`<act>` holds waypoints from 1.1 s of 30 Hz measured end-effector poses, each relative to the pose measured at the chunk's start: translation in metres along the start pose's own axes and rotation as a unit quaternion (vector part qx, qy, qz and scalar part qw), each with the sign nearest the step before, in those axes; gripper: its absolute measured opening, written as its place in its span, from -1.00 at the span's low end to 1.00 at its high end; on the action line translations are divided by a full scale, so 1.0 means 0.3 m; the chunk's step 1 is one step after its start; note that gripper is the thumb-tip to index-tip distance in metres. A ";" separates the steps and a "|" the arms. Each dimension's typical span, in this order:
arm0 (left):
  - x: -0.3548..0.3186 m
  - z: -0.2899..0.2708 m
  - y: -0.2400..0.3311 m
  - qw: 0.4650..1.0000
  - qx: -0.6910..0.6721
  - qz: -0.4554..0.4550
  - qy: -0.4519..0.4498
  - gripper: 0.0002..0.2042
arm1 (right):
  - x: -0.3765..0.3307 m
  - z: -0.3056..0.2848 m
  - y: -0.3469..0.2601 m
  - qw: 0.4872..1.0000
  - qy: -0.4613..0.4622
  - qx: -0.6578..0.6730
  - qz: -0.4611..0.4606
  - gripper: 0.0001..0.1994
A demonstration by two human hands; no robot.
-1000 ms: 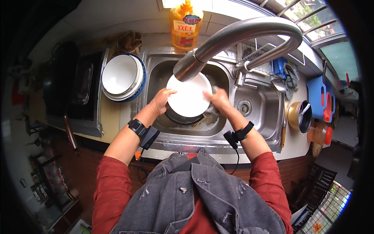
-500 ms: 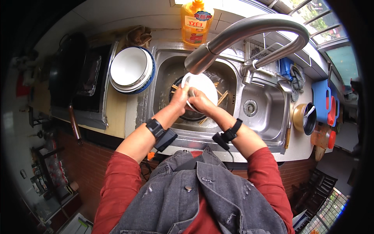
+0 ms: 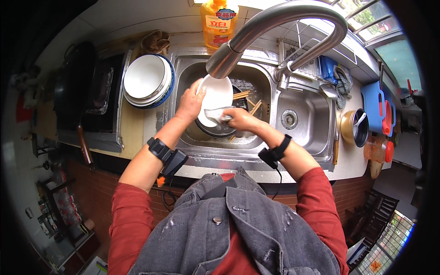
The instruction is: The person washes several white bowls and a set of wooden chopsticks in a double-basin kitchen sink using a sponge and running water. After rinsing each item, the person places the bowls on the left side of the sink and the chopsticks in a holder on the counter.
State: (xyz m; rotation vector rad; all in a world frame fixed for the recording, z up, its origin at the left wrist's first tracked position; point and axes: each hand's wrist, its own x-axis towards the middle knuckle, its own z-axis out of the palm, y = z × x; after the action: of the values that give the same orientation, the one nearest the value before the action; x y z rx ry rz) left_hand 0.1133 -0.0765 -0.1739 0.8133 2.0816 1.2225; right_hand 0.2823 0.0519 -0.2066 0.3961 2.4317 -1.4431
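Over the large sink basin (image 3: 263, 145), my left hand (image 3: 189, 104) grips a tilted white dish (image 3: 219, 91) by its left edge. My right hand (image 3: 242, 120) is closed around a wet greyish cloth (image 3: 213, 114), which presses on the lower part of the dish. Beneath them, partly hidden by the dish and hands, a dark pan (image 3: 219, 132) sits in the basin. Several wooden chopsticks (image 3: 255, 108) lie in and beside it. The faucet's spout (image 3: 222, 62) hangs just above the dish.
Left of the sink stands a stack of white bowls (image 3: 145, 77); beyond it are a stove and a black wok (image 3: 75, 87). An orange detergent bottle (image 3: 219, 25) stands behind. At right are a smaller basin (image 3: 308, 133), a gold-coloured pot (image 3: 349, 128) and a blue cutting board (image 3: 373, 110).
My hands have moved apart, the left one to the left edge of the dish. The dish has shifted left and turned, and the cloth now shows at its lower side.
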 end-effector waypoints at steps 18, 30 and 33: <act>-0.005 -0.650 -0.009 0.895 -0.352 -0.180 0.206 -0.60 | -0.384 -0.201 0.434 0.883 0.332 0.243 0.226 -0.58; -0.007 -0.677 -0.064 0.953 -0.056 -0.209 0.213 -0.51 | -0.360 -0.334 0.472 0.869 0.324 0.330 0.179 -0.60; -0.042 -0.685 -0.025 0.944 -0.048 -0.263 0.192 -0.43 | -0.333 -0.342 0.505 0.870 0.392 0.225 0.197 -0.51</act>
State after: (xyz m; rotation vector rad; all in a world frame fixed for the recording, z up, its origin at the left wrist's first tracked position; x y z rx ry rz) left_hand -0.0319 -0.1995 -0.0946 -0.0520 2.3058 1.2248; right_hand 0.4206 0.2035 -0.2437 1.7724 2.2435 -1.8751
